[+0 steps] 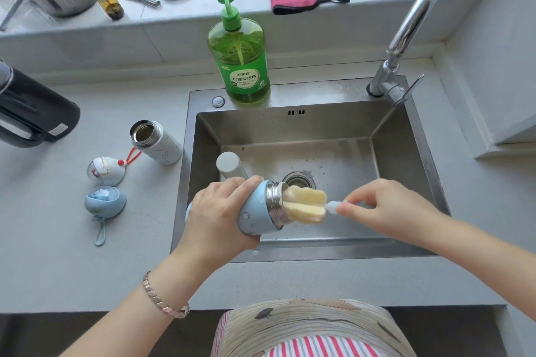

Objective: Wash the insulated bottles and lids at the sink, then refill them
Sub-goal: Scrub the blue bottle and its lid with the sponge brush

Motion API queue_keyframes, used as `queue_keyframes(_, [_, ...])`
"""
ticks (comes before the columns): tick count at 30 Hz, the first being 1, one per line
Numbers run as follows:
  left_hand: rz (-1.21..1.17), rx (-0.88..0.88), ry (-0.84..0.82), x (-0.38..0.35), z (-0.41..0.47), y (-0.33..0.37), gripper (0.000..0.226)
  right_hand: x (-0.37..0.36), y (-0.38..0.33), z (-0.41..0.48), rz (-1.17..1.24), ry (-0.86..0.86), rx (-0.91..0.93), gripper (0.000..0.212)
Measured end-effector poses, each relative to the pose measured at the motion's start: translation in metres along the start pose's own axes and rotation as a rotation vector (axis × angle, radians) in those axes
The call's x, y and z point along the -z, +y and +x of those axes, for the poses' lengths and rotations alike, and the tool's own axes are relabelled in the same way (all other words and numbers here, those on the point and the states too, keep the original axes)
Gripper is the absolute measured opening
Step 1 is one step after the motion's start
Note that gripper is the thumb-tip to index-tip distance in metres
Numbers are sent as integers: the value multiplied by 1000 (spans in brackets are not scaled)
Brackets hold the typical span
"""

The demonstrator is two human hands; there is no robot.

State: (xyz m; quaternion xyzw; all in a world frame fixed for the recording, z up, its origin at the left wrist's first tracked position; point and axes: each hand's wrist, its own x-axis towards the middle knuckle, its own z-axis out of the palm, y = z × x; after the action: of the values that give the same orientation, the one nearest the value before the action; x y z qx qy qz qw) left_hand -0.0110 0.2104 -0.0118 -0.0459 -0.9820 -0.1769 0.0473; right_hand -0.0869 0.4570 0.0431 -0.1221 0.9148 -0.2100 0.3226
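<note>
On the grey counter (58,255) stand a black kettle (32,113), a white lid (106,171), a blue lid (105,201) and an open white bottle (156,142). Over the steel sink (406,139), the left hand (220,214) grips the blue bottle (255,211), tipped sideways. A half-full detergent bottle (239,64) stands behind. The right hand (380,209) pinches the sponge brush (304,204), whose head is at the bottle's mouth.

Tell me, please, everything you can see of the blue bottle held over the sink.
The blue bottle has a pale blue body with a small printed figure and a bare steel neck, lid off. It lies nearly sideways over the sink, mouth rightward. The left hand grips its body; a yellow sponge brush, pinched by the right hand, enters its mouth.
</note>
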Motion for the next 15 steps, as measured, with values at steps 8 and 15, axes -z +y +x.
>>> queue_keyframes(8, [-48,-45,-23,-8,-7,6,78,1,-3,0,274,-69,29,28])
queue_keyframes(15, [-192,-12,-106,-15,-16,14,82,-21,-19,-7,152,-205,23,12])
